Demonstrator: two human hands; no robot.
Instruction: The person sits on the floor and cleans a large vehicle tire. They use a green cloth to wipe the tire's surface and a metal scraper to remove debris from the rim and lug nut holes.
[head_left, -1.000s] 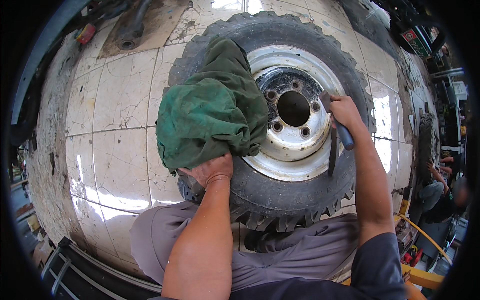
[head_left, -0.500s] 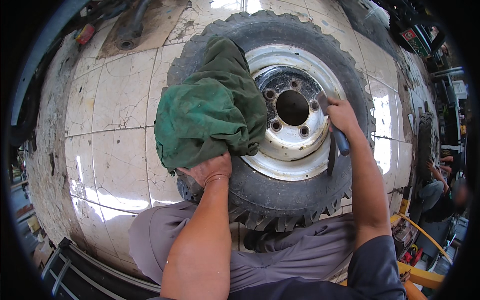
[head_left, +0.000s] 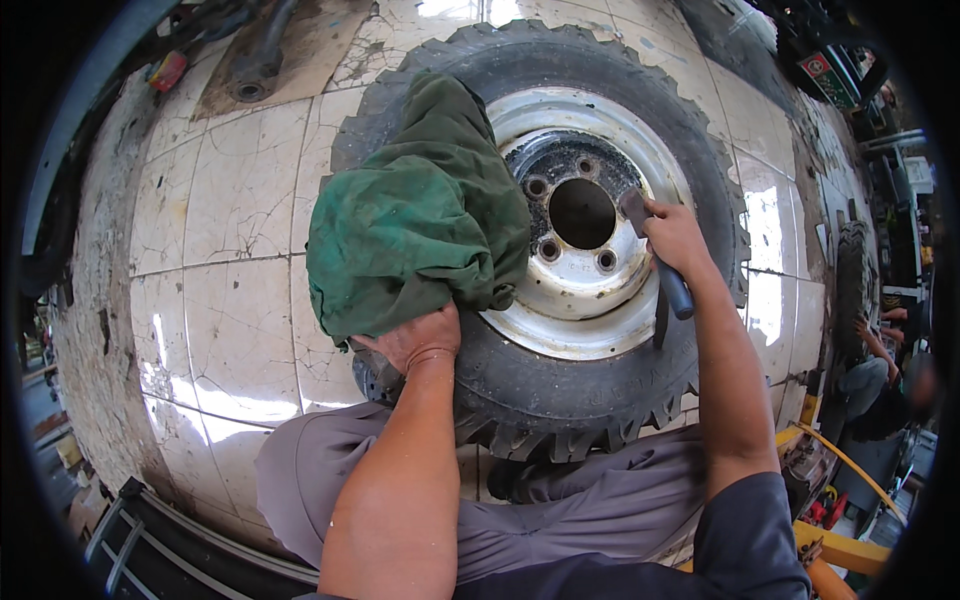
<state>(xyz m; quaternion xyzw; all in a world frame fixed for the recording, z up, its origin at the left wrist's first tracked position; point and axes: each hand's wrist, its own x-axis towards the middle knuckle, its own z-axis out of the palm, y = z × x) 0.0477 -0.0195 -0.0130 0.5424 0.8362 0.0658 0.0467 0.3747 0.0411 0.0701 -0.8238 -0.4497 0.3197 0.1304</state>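
Observation:
A large black tyre on a worn white steel wheel rim [head_left: 590, 335] lies flat in front of me. My right hand [head_left: 675, 235] is closed round the blue-grey handle of a scraper [head_left: 634, 208]. Its flat blade lies on the wheel's hub plate, beside the round centre hole and over one of the bolt holes. A crumpled green cloth [head_left: 400, 240] is bunched over the tyre's left side and part of the rim. My left hand [head_left: 425, 335] grips the cloth's near edge, its fingers mostly hidden in the folds.
Cracked pale tiles [head_left: 240, 210] surround the tyre. A brown board [head_left: 270, 60] bearing a dark metal part lies at the far left. At the right edge another person [head_left: 885, 375] works beside a second tyre [head_left: 852, 270]. A yellow frame [head_left: 840, 545] stands at the lower right.
My right hand has moved the scraper slightly leftward, bringing its blade onto the hub plate closer to the centre hole. My left hand and the cloth have barely shifted.

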